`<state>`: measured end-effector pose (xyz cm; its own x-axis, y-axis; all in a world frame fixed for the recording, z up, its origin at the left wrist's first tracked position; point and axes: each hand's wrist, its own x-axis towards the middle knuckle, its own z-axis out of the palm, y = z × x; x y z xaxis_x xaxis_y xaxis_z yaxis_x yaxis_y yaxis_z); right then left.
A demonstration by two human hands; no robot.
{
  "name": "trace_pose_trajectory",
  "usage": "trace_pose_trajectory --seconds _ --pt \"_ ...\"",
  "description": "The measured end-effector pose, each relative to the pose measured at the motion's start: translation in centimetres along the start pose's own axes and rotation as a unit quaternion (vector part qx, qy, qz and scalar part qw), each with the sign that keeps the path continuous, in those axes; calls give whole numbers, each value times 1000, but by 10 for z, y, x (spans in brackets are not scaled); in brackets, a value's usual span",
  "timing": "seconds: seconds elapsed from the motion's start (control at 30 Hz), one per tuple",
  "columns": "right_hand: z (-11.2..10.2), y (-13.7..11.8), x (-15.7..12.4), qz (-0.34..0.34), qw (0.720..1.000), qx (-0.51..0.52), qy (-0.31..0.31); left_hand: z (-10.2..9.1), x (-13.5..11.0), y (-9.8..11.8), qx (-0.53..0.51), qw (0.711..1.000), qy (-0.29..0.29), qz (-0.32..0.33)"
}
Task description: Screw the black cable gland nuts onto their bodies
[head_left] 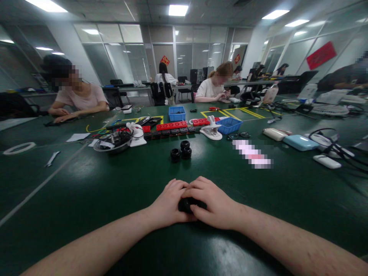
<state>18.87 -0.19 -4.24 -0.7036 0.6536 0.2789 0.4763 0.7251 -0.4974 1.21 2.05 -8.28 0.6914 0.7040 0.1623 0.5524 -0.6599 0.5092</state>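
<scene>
Both my hands are wrapped around a black rounded part (192, 205) low over the green table, close to me. From the left, the fingers of my left hand (171, 201) curl about it. My right hand (211, 201) covers its top and right side, the thumb pressed on the near face. Most of the part is hidden by my fingers, so its exact kind does not show. Just beyond my hands stand three black ring-shaped pieces (185, 152), grouped close together like small tyres.
Farther off lie a red-and-black strip (172, 129), a white clip stand (212, 129), blue bins (177, 114) and a bowl of cables (113, 147). A wrench (52, 159) lies left; a light-blue case (301, 142) sits right. Other people sit across the table.
</scene>
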Motion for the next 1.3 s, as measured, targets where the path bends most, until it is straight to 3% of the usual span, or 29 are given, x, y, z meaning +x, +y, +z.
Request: trace_pose_trajectory --seconds 0.4,0.5,0.6,0.63,0.73,0.8,0.97,1.13,1.3 --pt "-1 0 -2 -53 998 1 -43 5 0 -7 17 999 -34 6" --pt "-6 10 -3 -39 997 69 -11 6 -2 -11 6 999 -34 2" --pt "-16 31 -3 30 985 164 47 0 -3 -11 -7 1000 7 -30" --pt "-20 38 -2 68 978 195 34 -5 -4 -10 -8 999 27 -40" --pt "-29 56 -1 144 946 259 -130 -26 -3 -3 -14 998 49 -31" --pt "-29 60 0 154 939 243 -188 -45 -2 9 -21 1000 0 23" --pt "-17 51 -1 83 977 110 -161 -78 7 51 3 991 -104 84" --pt "-7 45 1 56 987 24 -146 -74 23 62 64 978 -181 80" --pt "-1 48 3 31 988 -4 -150 -63 29 58 87 973 -198 74"
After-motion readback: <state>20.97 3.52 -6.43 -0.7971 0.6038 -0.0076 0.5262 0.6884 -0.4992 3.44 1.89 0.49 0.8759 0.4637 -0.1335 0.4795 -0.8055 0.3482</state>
